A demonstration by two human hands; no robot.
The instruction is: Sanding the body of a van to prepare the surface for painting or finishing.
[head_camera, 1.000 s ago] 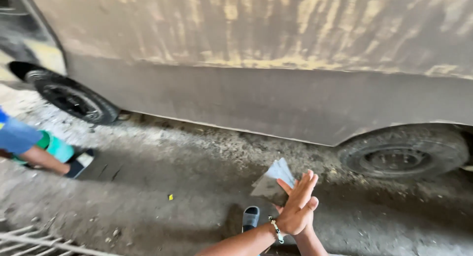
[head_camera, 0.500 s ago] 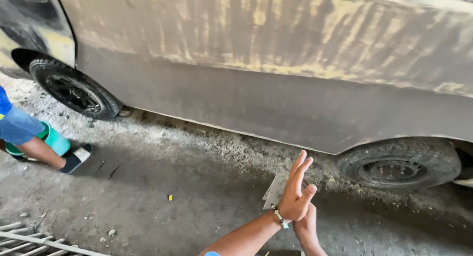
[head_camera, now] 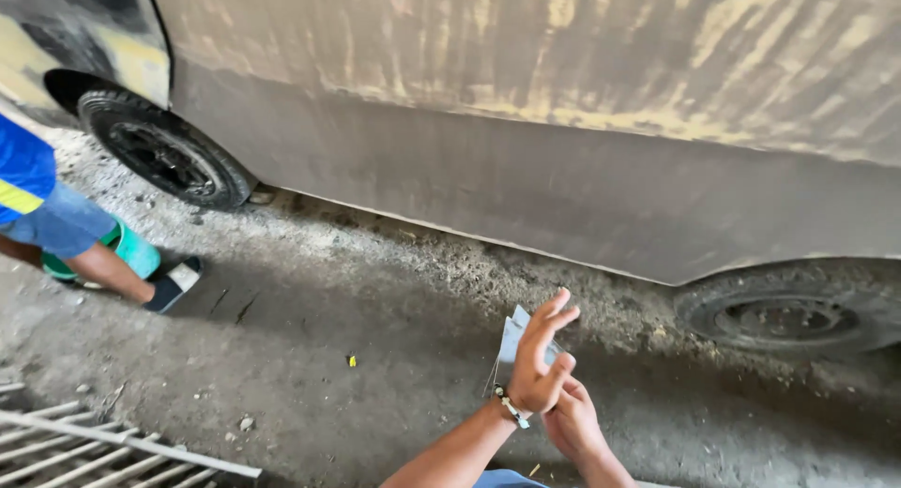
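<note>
Grip of left hand (head_camera: pixel 537 366) and right hand (head_camera: pixel 572 420) pinches folded grey sheet (head_camera: pixel 514 338), apparently readying it; sanded van panel (head_camera: pixel 526 141) awaits firm contact.

Two bare forearms enter from the bottom edge, with no sleeves reaching the wrists. The left hand (head_camera: pixel 538 366) wears a thin beaded bracelet (head_camera: pixel 511 408) of pale and dark beads at the wrist, with a small light-blue tip hanging from it. The right hand (head_camera: pixel 572 422) wears nothing visible: no ring, watch or glove shows on either hand.
</note>
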